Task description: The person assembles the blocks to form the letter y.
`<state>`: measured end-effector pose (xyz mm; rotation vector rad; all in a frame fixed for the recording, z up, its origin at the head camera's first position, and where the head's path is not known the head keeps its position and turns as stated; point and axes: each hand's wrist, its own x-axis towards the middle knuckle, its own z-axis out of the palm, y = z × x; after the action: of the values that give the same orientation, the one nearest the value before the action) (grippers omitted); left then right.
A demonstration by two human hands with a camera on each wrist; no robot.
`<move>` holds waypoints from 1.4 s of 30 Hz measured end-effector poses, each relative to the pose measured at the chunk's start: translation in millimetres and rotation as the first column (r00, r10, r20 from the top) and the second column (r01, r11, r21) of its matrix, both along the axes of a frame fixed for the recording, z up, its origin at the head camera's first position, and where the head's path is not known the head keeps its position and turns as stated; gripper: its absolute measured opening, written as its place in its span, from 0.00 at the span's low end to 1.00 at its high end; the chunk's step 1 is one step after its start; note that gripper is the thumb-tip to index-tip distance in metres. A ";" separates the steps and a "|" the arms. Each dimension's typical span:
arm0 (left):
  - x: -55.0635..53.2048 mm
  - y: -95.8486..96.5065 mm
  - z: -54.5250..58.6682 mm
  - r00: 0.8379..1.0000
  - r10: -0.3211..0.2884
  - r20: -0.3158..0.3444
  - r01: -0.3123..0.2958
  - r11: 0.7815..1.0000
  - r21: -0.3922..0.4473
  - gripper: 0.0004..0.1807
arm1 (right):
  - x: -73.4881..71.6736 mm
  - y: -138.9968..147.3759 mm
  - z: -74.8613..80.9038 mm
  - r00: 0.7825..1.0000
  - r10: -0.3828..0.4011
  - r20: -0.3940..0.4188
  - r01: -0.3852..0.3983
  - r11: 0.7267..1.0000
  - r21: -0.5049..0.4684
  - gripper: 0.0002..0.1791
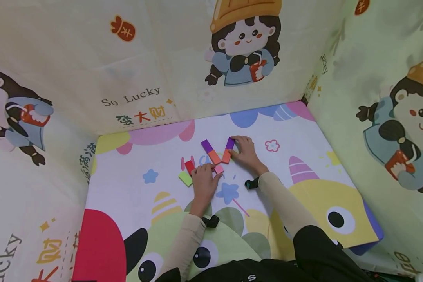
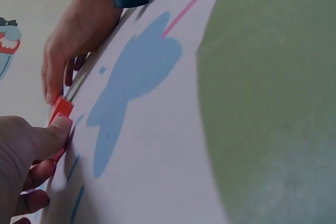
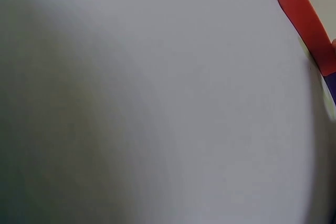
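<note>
My left hand (image 1: 203, 184) pinches a small pink block (image 1: 219, 169) between thumb and fingers, just below the meeting ends of two slanting block rows. The left row has a purple block (image 1: 206, 145) and an orange block (image 1: 214, 158). In the right row, a purple block (image 1: 230, 142) lies above another orange block (image 1: 226, 157). My right hand (image 1: 247, 153) touches this right row, a finger at the purple end and the thumb beside the orange block. The right wrist view catches only part of that orange block (image 3: 302, 19), with a fingertip at the frame edge.
Left of my left hand lie a red block (image 1: 189, 167) and a light green block (image 1: 185, 178). The play surface (image 1: 123, 196) is printed with cartoon shapes. Printed fabric walls (image 1: 183, 62) enclose it at the back and sides. Dark wrist devices (image 1: 251, 183) sit at both wrists.
</note>
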<state>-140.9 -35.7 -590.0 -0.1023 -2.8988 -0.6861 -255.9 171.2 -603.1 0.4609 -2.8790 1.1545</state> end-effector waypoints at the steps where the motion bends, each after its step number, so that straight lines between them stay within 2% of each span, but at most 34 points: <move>1: 0.5 1.6 -0.5 1.000 0.009 -0.004 -0.009 1.000 0.000 0.25 | 0.3 -0.1 0.0 1.000 -0.001 0.000 0.001 1.000 -0.001 0.37; 11: 0.8 13.0 -4.9 0.997 0.077 -0.015 -0.077 0.997 0.008 0.22 | 0.3 -0.6 -3.1 1.000 -0.004 -0.013 0.004 1.000 -0.001 0.37; 22: 5.8 13.0 -0.1 0.999 0.042 -0.019 -0.042 0.999 0.020 0.18 | 0.1 0.2 -2.4 0.999 0.006 -0.042 -0.007 1.000 -0.011 0.36; 33: 5.0 15.8 -2.5 0.999 0.044 -0.019 -0.043 0.998 0.041 0.19 | 4.1 -0.3 0.5 0.999 0.010 -0.035 -0.010 1.000 -0.017 0.36; 42: 1.3 19.3 -3.1 0.999 0.046 -0.025 -0.044 0.998 0.049 0.20 | 1.0 1.3 -3.3 0.999 0.006 -0.054 -0.007 1.000 -0.026 0.36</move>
<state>-139.7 -16.4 -593.0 -0.0397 -2.8488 -0.7407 -255.0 172.5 -606.4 0.4930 -2.8149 1.1610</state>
